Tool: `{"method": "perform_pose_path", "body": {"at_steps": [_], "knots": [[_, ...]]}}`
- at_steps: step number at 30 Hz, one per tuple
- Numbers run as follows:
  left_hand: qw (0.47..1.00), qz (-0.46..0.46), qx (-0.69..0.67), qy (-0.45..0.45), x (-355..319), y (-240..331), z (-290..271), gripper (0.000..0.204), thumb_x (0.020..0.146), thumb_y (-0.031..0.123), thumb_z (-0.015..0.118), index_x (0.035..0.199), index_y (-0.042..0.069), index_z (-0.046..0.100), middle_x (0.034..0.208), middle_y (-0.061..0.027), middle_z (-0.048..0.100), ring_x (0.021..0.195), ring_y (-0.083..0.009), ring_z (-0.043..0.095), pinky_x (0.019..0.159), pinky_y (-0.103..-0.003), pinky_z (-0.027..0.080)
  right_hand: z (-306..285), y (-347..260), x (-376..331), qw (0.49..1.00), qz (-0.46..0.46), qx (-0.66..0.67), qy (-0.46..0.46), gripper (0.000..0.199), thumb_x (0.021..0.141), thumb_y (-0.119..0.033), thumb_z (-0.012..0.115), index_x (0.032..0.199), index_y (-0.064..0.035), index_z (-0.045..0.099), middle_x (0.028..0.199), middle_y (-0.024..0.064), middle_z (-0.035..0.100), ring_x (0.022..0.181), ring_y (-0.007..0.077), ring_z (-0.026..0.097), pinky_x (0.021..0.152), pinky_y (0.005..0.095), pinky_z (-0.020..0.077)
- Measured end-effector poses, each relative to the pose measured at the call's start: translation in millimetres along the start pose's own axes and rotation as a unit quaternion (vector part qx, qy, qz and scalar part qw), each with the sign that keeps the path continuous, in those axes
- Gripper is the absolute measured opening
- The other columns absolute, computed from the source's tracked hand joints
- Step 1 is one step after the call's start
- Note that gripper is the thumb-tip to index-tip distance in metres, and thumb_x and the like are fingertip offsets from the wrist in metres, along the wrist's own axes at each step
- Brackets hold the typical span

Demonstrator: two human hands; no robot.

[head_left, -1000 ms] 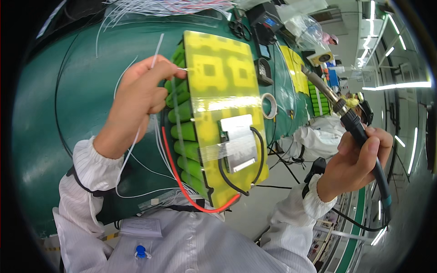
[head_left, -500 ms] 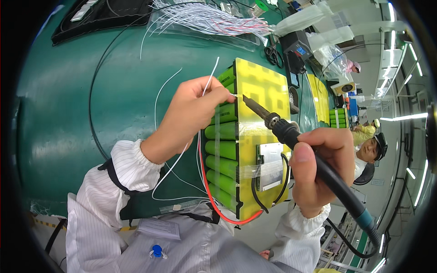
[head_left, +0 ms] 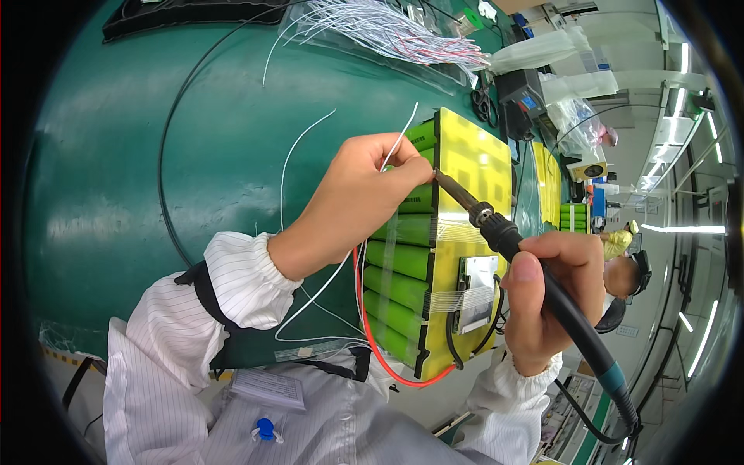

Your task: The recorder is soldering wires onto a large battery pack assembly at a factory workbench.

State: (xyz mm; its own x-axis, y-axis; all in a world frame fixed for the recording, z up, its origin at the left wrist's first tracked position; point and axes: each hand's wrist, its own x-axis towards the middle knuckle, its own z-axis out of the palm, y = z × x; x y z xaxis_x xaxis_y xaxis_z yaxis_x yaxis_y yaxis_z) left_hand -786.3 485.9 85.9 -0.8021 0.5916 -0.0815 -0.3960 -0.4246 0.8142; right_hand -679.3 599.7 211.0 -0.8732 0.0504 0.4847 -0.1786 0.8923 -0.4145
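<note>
A battery pack (head_left: 473, 201) of green cylindrical cells with a yellow insulating board stands on the green table before me. My left hand (head_left: 368, 186) pinches a thin white wire (head_left: 401, 138) at the pack's upper left edge. In my right hand (head_left: 554, 291) is a black soldering iron (head_left: 570, 316), gripped like a pen. Its tip meets the board's edge close to my left fingertips; the wire's end there is hidden. A small circuit board (head_left: 476, 293) is taped to the pack's yellow face. A red wire (head_left: 372, 341) and black leads curve around the pack's lower end.
A bundle of white wires (head_left: 372, 31) lies at the back of the table (head_left: 101, 194). Beside it are black scissors (head_left: 484, 107) and a dark soldering station (head_left: 523, 97). A black cable (head_left: 163, 147) crosses the left side. Another person (head_left: 624, 271) is at the right.
The view has shifted, so the pack and hands sit further right and slightly lower. The iron's tip has moved in from the board's face to its edge, nearer my left fingertips.
</note>
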Motion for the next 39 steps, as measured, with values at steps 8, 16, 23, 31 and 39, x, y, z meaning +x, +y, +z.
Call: {"method": "perform_pose_path", "body": {"at_steps": [8,16,23,31,39], "knots": [[1.000,0.004,0.009,0.002,0,-2,-1,0.013,0.088,0.014,0.057,0.082,0.003,0.060,0.062,0.0073,0.044,0.048,0.0013,0.028,0.042,-0.020,0.017,2,1,2,1.000,-0.014,-0.008,-0.011,0.017,0.074,-0.010,0.072,0.079,0.0001,0.060,0.063,0.0051,0.059,0.046,0.0118,0.053,0.045,0.0224,0.0408],[1.000,0.007,0.003,-0.002,-1,-1,-1,0.013,0.088,0.014,0.057,0.081,0.003,0.059,0.062,0.0068,0.045,0.047,0.0015,0.028,0.041,-0.020,0.018,2,-4,11,0.992,-0.099,-0.073,-0.038,0.013,0.069,-0.005,0.070,0.076,-0.0014,0.060,0.061,0.0039,0.059,0.042,0.0116,0.049,0.043,0.0224,0.0393],[1.000,0.000,0.013,-0.001,0,0,-1,0.013,0.087,0.015,0.057,0.080,0.004,0.059,0.063,0.0068,0.046,0.048,0.0013,0.028,0.042,-0.020,0.019,5,-5,13,0.989,-0.123,-0.075,-0.031,0.015,0.062,-0.002,0.069,0.073,-0.0030,0.059,0.061,0.0029,0.058,0.041,0.0135,0.046,0.042,0.0242,0.0367],[1.000,0.007,0.003,0.005,-1,1,-1,0.015,0.085,0.014,0.058,0.075,0.002,0.057,0.065,0.0050,0.047,0.055,-0.0009,0.034,0.048,-0.021,0.026,5,-7,15,0.990,-0.110,-0.075,-0.045,0.015,0.062,-0.002,0.069,0.074,-0.0030,0.059,0.060,0.0029,0.057,0.042,0.0130,0.046,0.042,0.0237,0.0362],[1.000,0.002,-0.012,0.012,-2,1,-3,0.017,0.082,0.012,0.059,0.070,0.001,0.054,0.066,0.0032,0.049,0.061,-0.0029,0.039,0.052,-0.023,0.032,7,-8,14,0.995,-0.073,-0.051,-0.042,0.013,0.066,-0.004,0.069,0.075,-0.0013,0.059,0.061,0.0048,0.058,0.043,0.0117,0.050,0.043,0.0222,0.0379]]}}
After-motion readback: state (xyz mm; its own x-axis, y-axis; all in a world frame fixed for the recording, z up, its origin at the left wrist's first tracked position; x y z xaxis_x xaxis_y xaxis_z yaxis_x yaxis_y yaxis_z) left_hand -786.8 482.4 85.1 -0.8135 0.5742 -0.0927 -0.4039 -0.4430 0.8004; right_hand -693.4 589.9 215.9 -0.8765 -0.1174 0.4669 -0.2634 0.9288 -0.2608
